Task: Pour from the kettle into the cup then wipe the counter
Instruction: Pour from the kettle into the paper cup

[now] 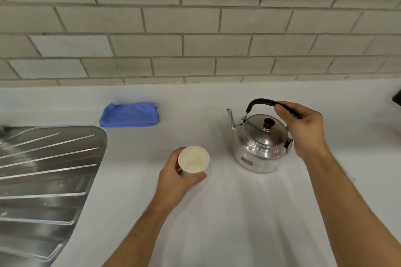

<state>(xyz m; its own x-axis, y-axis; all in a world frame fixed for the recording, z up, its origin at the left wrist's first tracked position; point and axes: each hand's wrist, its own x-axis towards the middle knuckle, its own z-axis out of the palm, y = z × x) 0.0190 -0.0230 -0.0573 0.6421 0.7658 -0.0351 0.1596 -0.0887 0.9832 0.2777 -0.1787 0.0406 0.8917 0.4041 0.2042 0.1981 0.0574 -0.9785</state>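
A shiny metal kettle (258,149) stands upright on the white counter (227,212), right of centre, its spout pointing left and its lid on. My right hand (303,130) grips the right end of its black handle. Left of the kettle a cream paper cup (193,161) stands upright and looks empty. My left hand (175,182) is wrapped around the cup from the near left side. A folded blue cloth (130,115) lies further back on the left, near the wall.
A ribbed steel sink drainer (43,175) fills the left side of the counter. A grey brick wall (195,28) runs along the back. A dark object (396,97) shows at the far right edge.
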